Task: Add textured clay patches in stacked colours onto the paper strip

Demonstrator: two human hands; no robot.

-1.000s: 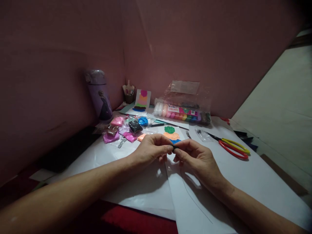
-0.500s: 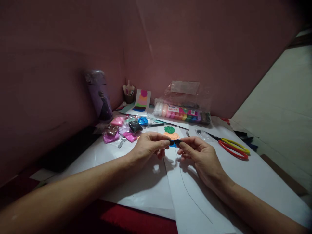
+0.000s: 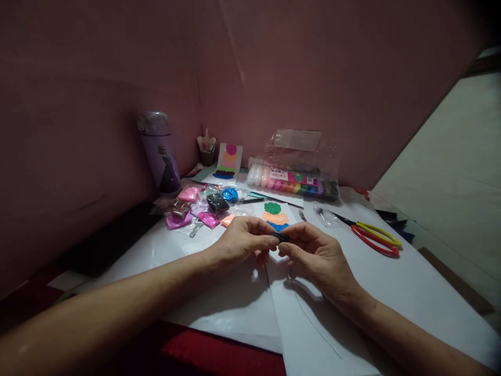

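Note:
Between the fingertips of both hands is a small lump of black modelling clay [image 3: 281, 237]. My left hand [image 3: 250, 237] pinches its left end, thumb against the forefinger. On the right end, my right hand [image 3: 315, 250] pinches it in the same way. Just beyond the fingers lies a white paper [image 3: 257, 209] bearing a green clay piece [image 3: 273, 208], a peach clay piece [image 3: 275, 217] and a blue clay piece [image 3: 277, 227], stacked in a row. The near part of the blue piece is hidden behind the fingers.
Packets of coloured clay [image 3: 189, 195] lie at left, near a purple bottle [image 3: 159, 156]. A bag of clay sticks [image 3: 291, 180] and a card with coloured layers [image 3: 229, 161] are at the back. Scissors with red and yellow handles [image 3: 376, 240] lie right, by a fork [image 3: 301, 214].
Both hands have come slightly nearer and lower, closer together. The stretched black clay is now a shorter, bunched lump. More of the blue piece shows, and an orange packet appears beside the left hand.

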